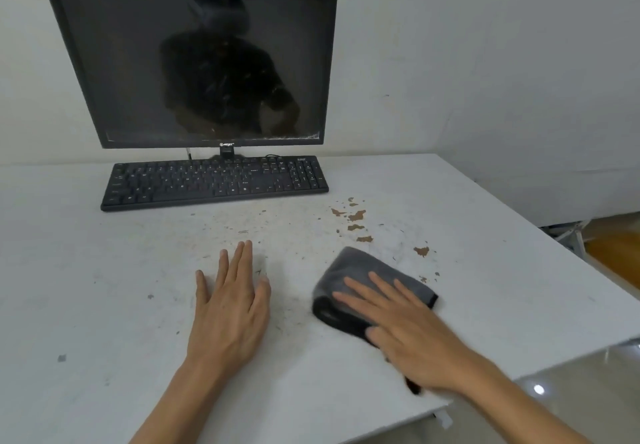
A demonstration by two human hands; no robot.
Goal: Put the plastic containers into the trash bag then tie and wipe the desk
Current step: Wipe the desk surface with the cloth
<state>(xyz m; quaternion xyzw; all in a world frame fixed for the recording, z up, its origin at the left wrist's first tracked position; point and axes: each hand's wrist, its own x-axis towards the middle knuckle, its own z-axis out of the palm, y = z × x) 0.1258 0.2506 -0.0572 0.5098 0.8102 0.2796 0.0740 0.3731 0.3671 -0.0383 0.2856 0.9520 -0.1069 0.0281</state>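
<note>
A folded grey cloth point(353, 270) lies on the white desk point(104, 270), right of centre. My right hand point(405, 332) presses flat on it with straight, spread fingers. My left hand point(228, 305) rests flat on the bare desk to the left of the cloth, fingers straight and pointing away from me. Brown chipped patches point(356, 216) and dark specks mark the desk beyond the cloth. No plastic containers or trash bag are in view.
A black keyboard point(214, 180) lies at the back of the desk, under a dark monitor point(201, 62) against the wall. The desk's right edge point(554, 256) runs diagonally, with floor beyond it. The near right corner ends close to my right wrist.
</note>
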